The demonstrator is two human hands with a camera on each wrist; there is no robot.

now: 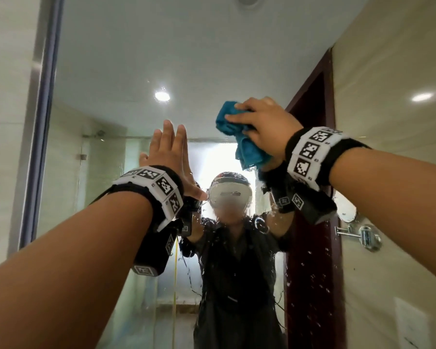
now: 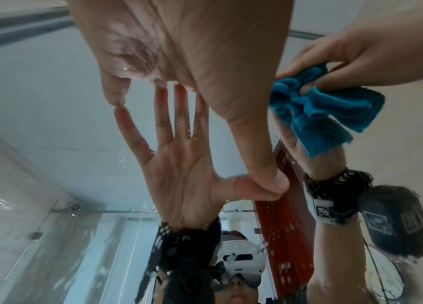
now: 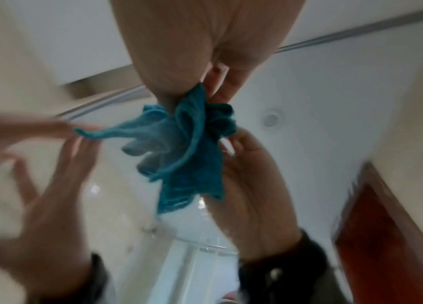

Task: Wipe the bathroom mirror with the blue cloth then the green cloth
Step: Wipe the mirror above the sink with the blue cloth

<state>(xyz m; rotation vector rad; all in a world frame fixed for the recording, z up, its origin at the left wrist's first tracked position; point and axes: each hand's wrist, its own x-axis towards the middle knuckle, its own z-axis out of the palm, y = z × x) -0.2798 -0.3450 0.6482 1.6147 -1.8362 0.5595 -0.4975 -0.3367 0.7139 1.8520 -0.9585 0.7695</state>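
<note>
The right hand (image 1: pixel 262 124) grips the bunched blue cloth (image 1: pixel 239 137), fingers curled over the top of the wad and pressing it against the bathroom mirror (image 1: pixel 141 59); a loose tail of the cloth hangs below the palm. In the left wrist view the thumb and fingers pinch the folds, with the cloth's free end spreading down and to the side. The left hand (image 1: pixel 168 152) lies flat on the glass beside it, fingers straight and close together, thumb spread outward, its tip touching the mirror; it holds nothing.

The right wrist view is smeared with blur, so only the cloth's shape and the hand's outline can be read there. The palm of the right hand is hidden behind the cloth. Water droplets (image 1: pixel 310 275) speckle the lower glass. A round wall-mounted shaving mirror (image 1: pixel 347 210) shows at the right, partly covered by the wrist camera. The green cloth shows in no view.
</note>
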